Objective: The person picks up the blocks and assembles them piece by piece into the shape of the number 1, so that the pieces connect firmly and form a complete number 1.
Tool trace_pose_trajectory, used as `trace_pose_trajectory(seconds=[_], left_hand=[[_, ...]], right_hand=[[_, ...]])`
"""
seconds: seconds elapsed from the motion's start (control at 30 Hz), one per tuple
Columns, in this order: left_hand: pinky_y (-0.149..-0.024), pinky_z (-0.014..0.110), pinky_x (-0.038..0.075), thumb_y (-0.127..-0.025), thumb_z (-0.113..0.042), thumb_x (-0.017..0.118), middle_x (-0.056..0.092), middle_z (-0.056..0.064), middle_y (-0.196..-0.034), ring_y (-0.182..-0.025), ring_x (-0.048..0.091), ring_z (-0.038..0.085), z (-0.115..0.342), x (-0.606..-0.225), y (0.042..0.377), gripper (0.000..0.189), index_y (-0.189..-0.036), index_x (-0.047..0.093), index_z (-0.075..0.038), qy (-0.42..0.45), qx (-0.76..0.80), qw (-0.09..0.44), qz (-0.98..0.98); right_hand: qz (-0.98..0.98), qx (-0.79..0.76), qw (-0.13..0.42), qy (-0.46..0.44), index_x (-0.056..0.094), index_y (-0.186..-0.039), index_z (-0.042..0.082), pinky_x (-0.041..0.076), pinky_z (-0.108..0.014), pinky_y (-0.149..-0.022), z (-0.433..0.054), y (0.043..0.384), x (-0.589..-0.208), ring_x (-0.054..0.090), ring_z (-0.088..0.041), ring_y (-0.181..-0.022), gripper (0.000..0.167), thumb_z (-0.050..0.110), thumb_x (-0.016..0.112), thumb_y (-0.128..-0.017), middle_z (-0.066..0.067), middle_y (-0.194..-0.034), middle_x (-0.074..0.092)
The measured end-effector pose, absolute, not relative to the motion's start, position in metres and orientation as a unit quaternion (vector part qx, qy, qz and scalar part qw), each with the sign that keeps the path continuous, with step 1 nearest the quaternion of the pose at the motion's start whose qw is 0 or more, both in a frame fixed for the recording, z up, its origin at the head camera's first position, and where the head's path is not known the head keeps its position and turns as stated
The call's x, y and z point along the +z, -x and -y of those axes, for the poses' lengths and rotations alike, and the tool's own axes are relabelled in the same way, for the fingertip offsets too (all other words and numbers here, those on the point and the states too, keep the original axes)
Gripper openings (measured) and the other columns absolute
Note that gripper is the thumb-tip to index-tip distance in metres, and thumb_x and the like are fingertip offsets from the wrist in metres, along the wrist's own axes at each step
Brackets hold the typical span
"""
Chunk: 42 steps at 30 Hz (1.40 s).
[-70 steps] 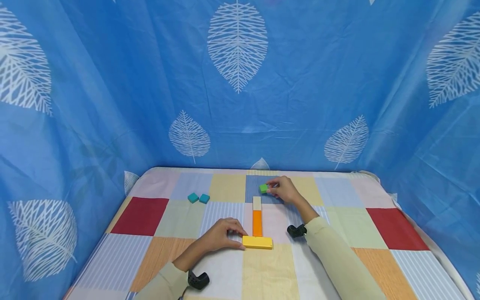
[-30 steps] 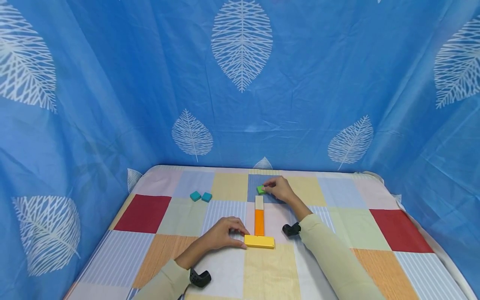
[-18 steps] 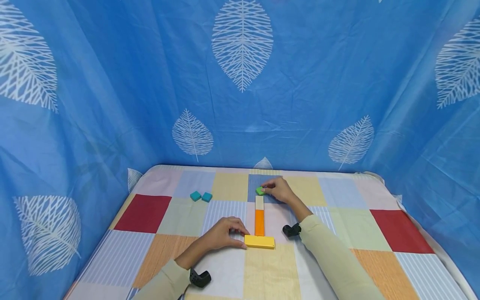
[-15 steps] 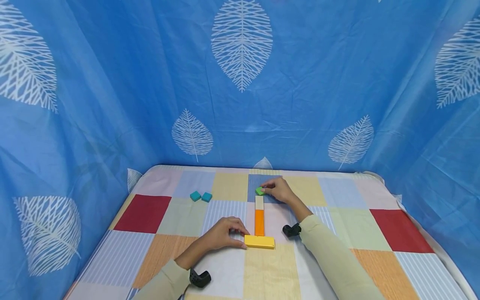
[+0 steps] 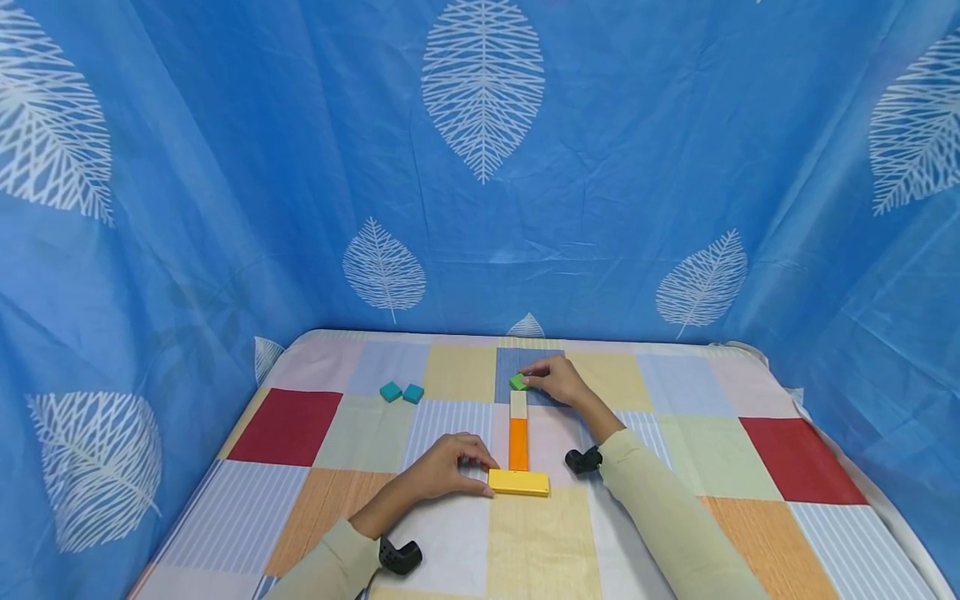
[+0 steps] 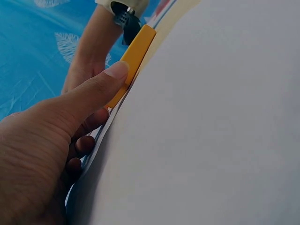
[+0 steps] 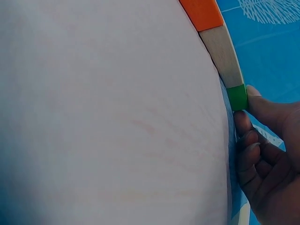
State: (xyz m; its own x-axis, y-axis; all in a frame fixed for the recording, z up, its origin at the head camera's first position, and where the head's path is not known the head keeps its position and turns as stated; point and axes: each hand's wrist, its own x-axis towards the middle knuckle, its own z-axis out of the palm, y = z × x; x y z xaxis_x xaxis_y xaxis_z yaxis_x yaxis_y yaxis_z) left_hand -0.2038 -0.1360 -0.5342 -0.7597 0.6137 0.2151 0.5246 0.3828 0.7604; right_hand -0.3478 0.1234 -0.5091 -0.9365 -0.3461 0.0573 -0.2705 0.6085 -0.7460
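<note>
A yellow block (image 5: 519,482) lies crosswise on the cloth, and my left hand (image 5: 444,471) pinches its left end between thumb and fingers. In the left wrist view the thumb (image 6: 118,71) presses along the yellow block's side. From the middle of that block an orange block (image 5: 518,444) runs away from me, followed by a pale wooden block (image 5: 518,405) in the same line. My right hand (image 5: 557,379) pinches a small green block (image 5: 517,382) at the far end of the pale one. The right wrist view has the green block (image 7: 237,97) right against the pale block's end.
Two teal blocks (image 5: 391,392) lie side by side at the back left. A patchwork cloth (image 5: 367,439) covers the table. Blue curtains (image 5: 600,167) with white leaf prints hang behind and on both sides.
My right hand has brought the green block slightly left and nearer, up to the far end of the pale block. The left hand has stayed at the yellow block. The head view shifted a little.
</note>
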Motion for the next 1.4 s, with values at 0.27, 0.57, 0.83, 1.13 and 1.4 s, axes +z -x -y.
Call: trace_pose_trajectory(seconds=[0.27,0.57,0.83,1.13,1.4], left_hand=[[-0.083,0.024,0.052,-0.079,-0.031,0.089,0.069,-0.017,-0.094,-0.088,0.058,0.005,0.1363,-0.5343,0.2042,0.029,-0.106,0.081,-0.022,-0.342,0.441,0.053,-0.828],[-0.083,0.025,0.051,-0.079,-0.032,0.089,0.069,-0.017,-0.095,-0.089,0.059,0.005,0.1375,-0.5348,0.2058,0.032,-0.109,0.080,-0.022,-0.346,0.442,0.058,-0.825],[-0.084,0.026,0.051,-0.081,-0.033,0.087,0.070,-0.015,-0.096,-0.090,0.060,0.005,0.1384,-0.5322,0.2063,0.033,-0.110,0.080,-0.019,-0.357,0.444,0.058,-0.820],[-0.076,0.024,0.049,-0.100,-0.028,0.065,0.073,-0.011,-0.098,-0.085,0.059,0.006,0.1372,-0.5297,0.2096,0.021,-0.112,0.079,-0.017,-0.323,0.468,0.088,-0.818],[-0.084,0.029,0.054,-0.109,-0.018,0.044,0.075,0.000,-0.102,-0.091,0.066,0.015,0.1372,-0.5275,0.2111,0.035,-0.111,0.079,-0.010,-0.303,0.498,0.088,-0.808]], right_hand=[[-0.896,-0.405,0.049,0.174,0.077,-0.114,0.006,0.054,-0.043,-0.089,-0.1244,0.3480,-0.5108,0.065,-0.022,-0.092,0.023,0.018,0.073,-0.095,-0.009,-0.106,0.075],[-0.897,-0.402,0.047,0.178,0.077,-0.115,0.006,0.054,-0.044,-0.090,-0.1255,0.3486,-0.5132,0.067,-0.024,-0.098,0.024,0.019,0.072,-0.096,-0.010,-0.108,0.075],[-0.895,-0.406,0.055,0.176,0.077,-0.116,0.006,0.054,-0.042,-0.091,-0.1267,0.3505,-0.5153,0.067,-0.024,-0.100,0.025,0.020,0.072,-0.096,-0.010,-0.111,0.075],[-0.894,-0.412,0.074,0.160,0.076,-0.118,0.008,0.050,-0.029,-0.060,-0.1279,0.3498,-0.5107,0.059,-0.018,-0.077,0.026,0.021,0.072,-0.096,-0.011,-0.111,0.074],[-0.892,-0.414,0.078,0.165,0.076,-0.119,0.008,0.049,-0.028,-0.061,-0.1276,0.3503,-0.5126,0.059,-0.018,-0.077,0.027,0.022,0.071,-0.097,-0.011,-0.112,0.073]])
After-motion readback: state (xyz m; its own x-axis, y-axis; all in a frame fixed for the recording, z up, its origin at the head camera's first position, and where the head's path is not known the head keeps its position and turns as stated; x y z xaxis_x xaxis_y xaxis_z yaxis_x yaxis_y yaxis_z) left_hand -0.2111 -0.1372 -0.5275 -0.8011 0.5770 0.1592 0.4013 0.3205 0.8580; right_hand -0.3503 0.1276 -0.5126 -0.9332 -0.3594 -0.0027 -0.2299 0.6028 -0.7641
